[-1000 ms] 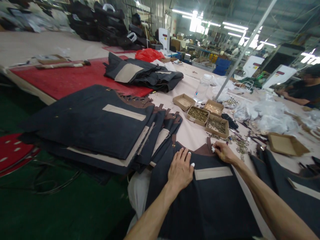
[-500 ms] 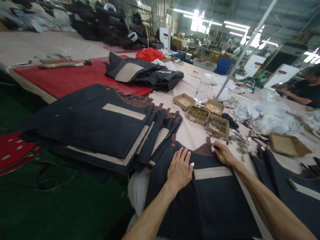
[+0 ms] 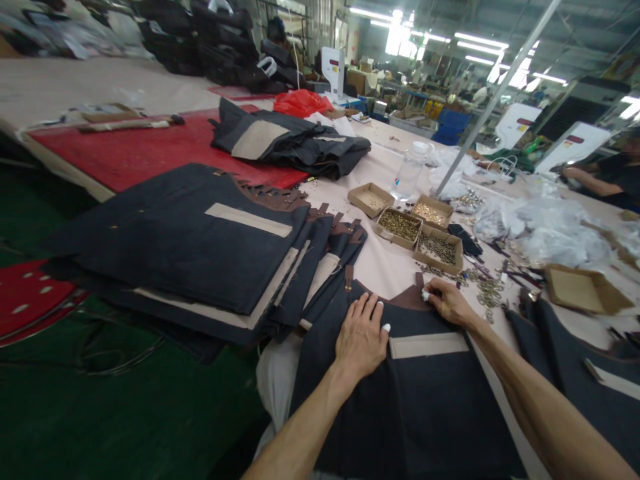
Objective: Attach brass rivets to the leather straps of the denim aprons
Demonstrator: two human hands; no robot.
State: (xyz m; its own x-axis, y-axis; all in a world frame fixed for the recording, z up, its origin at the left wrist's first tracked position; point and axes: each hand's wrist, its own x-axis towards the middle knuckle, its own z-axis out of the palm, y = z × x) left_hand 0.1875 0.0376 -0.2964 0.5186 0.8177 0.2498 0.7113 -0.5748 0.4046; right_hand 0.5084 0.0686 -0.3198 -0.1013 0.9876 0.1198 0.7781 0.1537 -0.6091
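A dark fabric piece point(image 3: 430, 400) with a beige strip point(image 3: 429, 345) and brown upper edging lies in front of me. My left hand point(image 3: 362, 337) rests flat on it, fingers spread, left of the strip; white coverings show on two fingertips. At the upper right edge, my right hand point(image 3: 447, 301) has thumb and fingers pinched together by a brown tab point(image 3: 419, 281); what is between them is too small to make out. Another brown tab point(image 3: 349, 277) with small metal studs stands at the upper left corner.
Stacked dark pieces point(image 3: 200, 233) lie to the left. Beyond my hands are small boxes of metal parts point(image 3: 399, 225), a clear bottle point(image 3: 411, 170), loose rings point(image 3: 490, 293), an empty box point(image 3: 583, 288) and plastic bags point(image 3: 560, 230). A slanted pole point(image 3: 493, 107) rises behind; a person point(image 3: 613, 175) sits far right.
The view has shifted slightly, so the background sits a little further right. Both hands keep their places on the fabric.
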